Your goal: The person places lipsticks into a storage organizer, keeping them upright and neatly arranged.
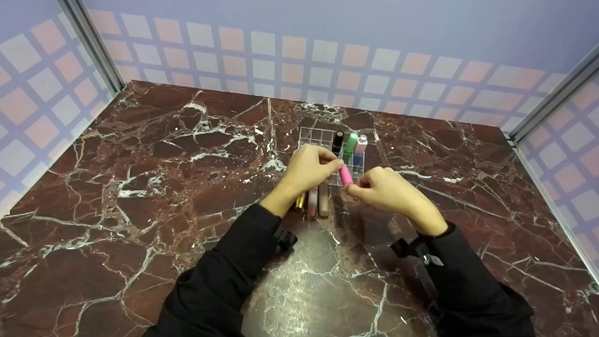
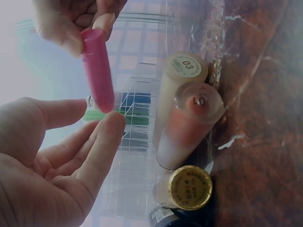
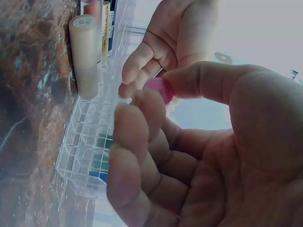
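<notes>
My right hand point(image 1: 386, 189) pinches one end of a slim pink lipstick tube point(image 1: 346, 175) between thumb and fingers. The tube tilts over the near right part of a clear gridded organizer point(image 1: 309, 135). My left hand point(image 1: 311, 166) is at the tube's other, rounded end; in the left wrist view its index fingertip point(image 2: 116, 120) is right at that tip, with the thumb spread to the side. Standing in the organizer's far right cells are a black tube point(image 1: 338, 140), a green tube point(image 1: 351, 144) and a pale pink tube point(image 1: 361, 144) with a silvery top.
In front of the organizer are a gold-capped tube point(image 1: 300, 202), a reddish clear tube point(image 1: 312, 204) and a beige tube point(image 1: 324, 201). The left wrist view adds a black item point(image 2: 170, 217) beside them. Beneath everything is a dark red marbled tabletop point(image 1: 140, 196), with tiled-pattern panels point(image 1: 262, 61) behind.
</notes>
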{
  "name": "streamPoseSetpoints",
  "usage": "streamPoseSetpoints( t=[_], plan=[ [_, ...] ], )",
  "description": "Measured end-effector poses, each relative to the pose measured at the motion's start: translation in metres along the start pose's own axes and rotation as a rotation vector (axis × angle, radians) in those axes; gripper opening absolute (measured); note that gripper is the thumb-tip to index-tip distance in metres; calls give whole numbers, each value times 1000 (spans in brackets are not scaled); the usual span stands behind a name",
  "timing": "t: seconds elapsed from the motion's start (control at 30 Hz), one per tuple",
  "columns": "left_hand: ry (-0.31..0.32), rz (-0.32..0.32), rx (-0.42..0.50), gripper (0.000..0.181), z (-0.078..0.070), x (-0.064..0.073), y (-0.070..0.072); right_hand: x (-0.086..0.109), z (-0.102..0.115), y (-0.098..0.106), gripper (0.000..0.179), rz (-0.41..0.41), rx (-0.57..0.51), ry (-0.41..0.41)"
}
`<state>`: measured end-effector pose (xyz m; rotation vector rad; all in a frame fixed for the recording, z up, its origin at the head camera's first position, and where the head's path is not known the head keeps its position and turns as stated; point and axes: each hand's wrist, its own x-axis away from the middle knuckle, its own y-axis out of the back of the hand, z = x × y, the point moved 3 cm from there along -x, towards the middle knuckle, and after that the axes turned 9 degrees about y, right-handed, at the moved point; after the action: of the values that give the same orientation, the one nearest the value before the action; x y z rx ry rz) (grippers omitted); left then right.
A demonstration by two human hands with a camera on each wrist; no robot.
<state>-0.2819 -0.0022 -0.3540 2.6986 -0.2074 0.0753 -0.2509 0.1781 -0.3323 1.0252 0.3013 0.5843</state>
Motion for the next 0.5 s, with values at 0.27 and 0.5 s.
streamPoseSetpoints(
  t=[0.27, 0.5],
  plan=[
    [67, 36, 124, 28, 0, 0, 1, 0, 3, 3, 42, -102, -18, 38],
    [118, 108, 323, 30, 1, -2, -4, -2, 3, 1, 39, -124, -28, 69]
  ],
)
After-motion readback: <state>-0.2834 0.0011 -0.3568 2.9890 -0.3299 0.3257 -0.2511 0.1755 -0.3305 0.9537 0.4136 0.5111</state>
